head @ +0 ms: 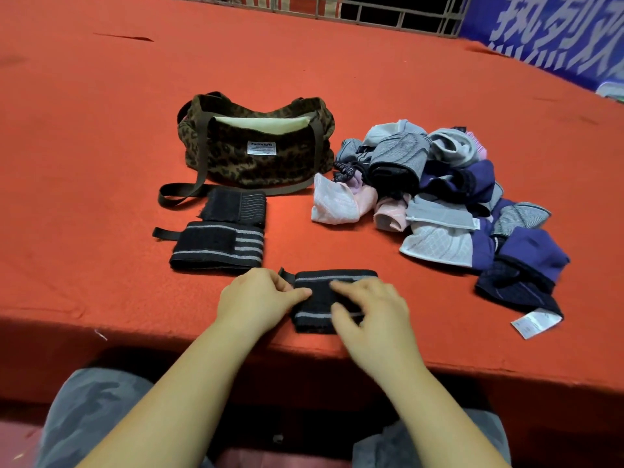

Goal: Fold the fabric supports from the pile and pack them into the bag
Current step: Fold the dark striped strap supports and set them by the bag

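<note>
A folded black support with grey stripes (320, 298) lies near the table's front edge. My left hand (260, 295) pinches its left end between thumb and fingers. My right hand (368, 312) rests on its right part with fingers spread and loosely bent. Two more folded black supports lie to the left, one striped (219, 246) and one plain (236, 206) behind it. The leopard-print bag (253, 143) stands open behind them. A pile of grey, pink, white and purple supports (449, 201) lies at the right.
The red cloth-covered table (101, 130) stretches far back and left. The bag's long strap (175, 194) trails over the cloth toward the folded supports. A white label (533, 322) sticks out of the pile's near end. A metal railing (371, 11) and blue banner (557, 32) stand behind.
</note>
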### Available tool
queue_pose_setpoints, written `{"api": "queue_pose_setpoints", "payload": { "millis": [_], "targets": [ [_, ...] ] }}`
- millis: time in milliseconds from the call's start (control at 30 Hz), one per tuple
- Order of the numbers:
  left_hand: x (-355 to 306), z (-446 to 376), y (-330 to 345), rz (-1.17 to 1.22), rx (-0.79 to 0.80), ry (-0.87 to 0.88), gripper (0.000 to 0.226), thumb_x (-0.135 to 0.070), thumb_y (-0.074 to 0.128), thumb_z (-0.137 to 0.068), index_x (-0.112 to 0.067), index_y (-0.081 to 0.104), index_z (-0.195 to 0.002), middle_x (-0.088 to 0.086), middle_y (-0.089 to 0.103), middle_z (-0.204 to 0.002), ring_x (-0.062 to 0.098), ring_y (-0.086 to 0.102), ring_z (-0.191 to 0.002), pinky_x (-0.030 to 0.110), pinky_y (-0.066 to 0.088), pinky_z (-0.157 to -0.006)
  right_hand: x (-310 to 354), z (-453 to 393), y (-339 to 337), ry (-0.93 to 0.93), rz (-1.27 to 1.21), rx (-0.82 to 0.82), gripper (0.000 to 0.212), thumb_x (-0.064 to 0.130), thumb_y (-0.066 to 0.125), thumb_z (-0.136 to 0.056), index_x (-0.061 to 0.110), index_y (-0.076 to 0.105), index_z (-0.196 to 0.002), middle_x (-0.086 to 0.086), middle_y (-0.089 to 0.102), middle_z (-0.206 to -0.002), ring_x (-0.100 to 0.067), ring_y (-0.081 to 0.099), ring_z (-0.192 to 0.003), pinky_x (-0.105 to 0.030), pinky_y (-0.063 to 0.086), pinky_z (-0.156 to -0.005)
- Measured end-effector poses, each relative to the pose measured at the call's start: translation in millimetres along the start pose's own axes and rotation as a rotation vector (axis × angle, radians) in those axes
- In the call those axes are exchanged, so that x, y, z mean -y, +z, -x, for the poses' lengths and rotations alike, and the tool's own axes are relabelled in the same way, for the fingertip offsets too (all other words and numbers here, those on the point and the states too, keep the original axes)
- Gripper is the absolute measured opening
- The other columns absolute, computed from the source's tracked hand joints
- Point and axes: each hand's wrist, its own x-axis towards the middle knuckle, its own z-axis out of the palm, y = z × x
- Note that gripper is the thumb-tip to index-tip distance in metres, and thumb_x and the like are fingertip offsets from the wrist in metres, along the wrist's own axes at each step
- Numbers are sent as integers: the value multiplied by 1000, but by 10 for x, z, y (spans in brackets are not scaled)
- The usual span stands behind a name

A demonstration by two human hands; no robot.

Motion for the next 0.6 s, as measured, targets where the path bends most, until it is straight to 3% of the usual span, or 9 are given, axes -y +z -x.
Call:
{"api": "queue_pose_setpoints", "payload": {
  "millis": [33,100,167,233,300,400,500,600],
  "targets": [
    [-12,5,3,-32,0,-3,36,-57,69,-73,-23,59,-68,-11,65,-75,17,63,-87,31,46,-80,-80,-35,-67,98,36,-63,49,46,51,-79,28,60,-124,4,57,-108,-22,51,-105,-33,33,-90],
    [-34,35,27,-98,-61,19,36,-57,69,-73,-26,54,-82,-7,63,-94,20,59,-101,34,44,-88,-205,-83,-172,325,82,-26,60,44,64,-81,26,47,-135,5,55,-117,-21,48,-115,-35,32,-99],
    [-37,57,53,-174,-159,67,59,-57,71,-70,-23,47,-113,-1,53,-120,23,48,-117,36,36,-97,-273,-116,-207,436,-69,103,64,39,72,-76,22,48,-133,13,61,-98,-17,57,-105,-36,39,-99],
    [-43,25,14,-289,-144,158,90,-58,70,-71,-21,27,-141,2,35,-139,24,33,-129,35,26,-106,-265,-137,-227,416,-305,165,39,18,75,-75,21,62,-111,16,65,-82,-9,64,-84,-28,48,-84],
    [-72,-73,-64,-430,-23,286,96,-61,67,-72,-25,20,-148,-1,26,-146,23,24,-134,34,20,-109,-239,-154,-258,335,-398,208,27,1,70,-73,23,64,-88,12,68,-77,-6,63,-73,-20,48,-71],
    [-155,-147,-215,-480,165,403,69,-58,68,-73,-27,45,-130,-3,45,-132,20,35,-126,31,27,-103,-189,-176,-306,249,-428,239,25,-2,65,-69,21,59,-78,14,62,-64,1,53,-58,-15,41,-58],
    [-170,-125,-355,-139,280,436,37,-38,77,-74,-28,49,-94,-5,58,-91,17,56,-92,29,42,-79,-163,-177,-362,169,-474,231,16,8,60,-60,14,52,-71,13,49,-54,-2,40,-51,-17,33,-50],
    [-128,-145,-424,140,215,484,29,-25,79,-74,-28,51,-82,-9,62,-81,11,58,-80,29,44,-76,-203,-206,-375,117,-491,163,22,-8,64,-69,10,52,-75,11,49,-56,-1,40,-52,-16,33,-51]
  ]
}}
